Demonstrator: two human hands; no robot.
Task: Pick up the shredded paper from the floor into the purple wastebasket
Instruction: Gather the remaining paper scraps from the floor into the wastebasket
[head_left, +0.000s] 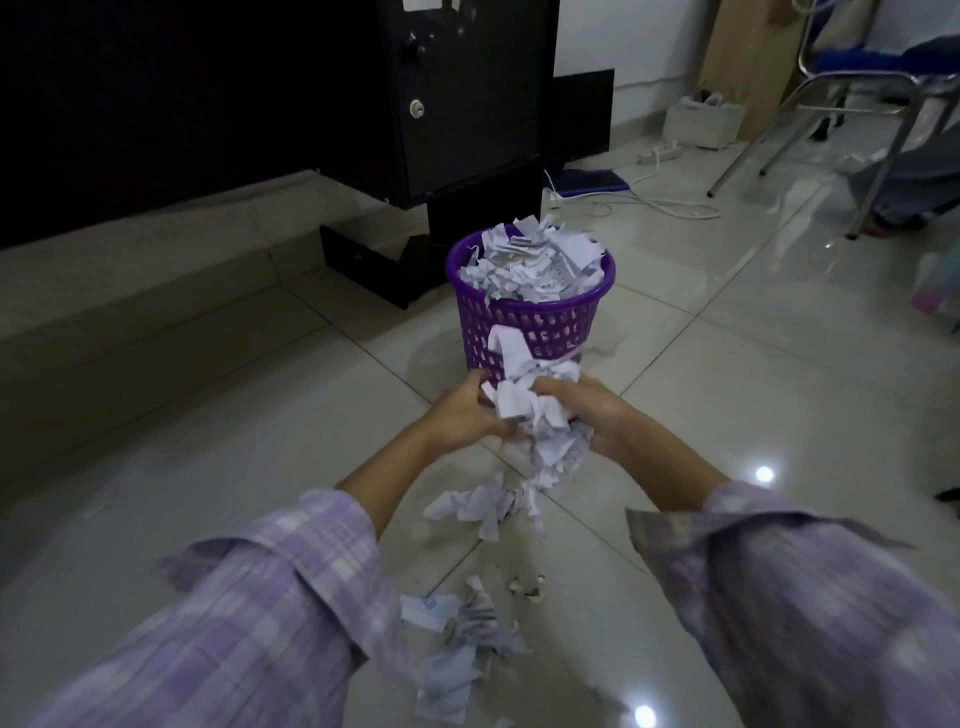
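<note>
The purple wastebasket (540, 325) stands upright on the tiled floor, heaped with white shredded paper (535, 262) above its rim. Just in front of it, my left hand (462, 413) and my right hand (597, 410) hold a bunch of shredded paper (530, 405) between them, fingers curled round it, with strips hanging down. More shredded paper (478, 506) lies on the floor below my hands, and another patch of scraps (462, 639) lies nearer to me.
A black cabinet (457, 104) and desk stand behind the basket. White cables (670, 208) and a power strip (660, 153) lie on the floor at the back right. A metal-legged chair (852, 104) stands at the far right.
</note>
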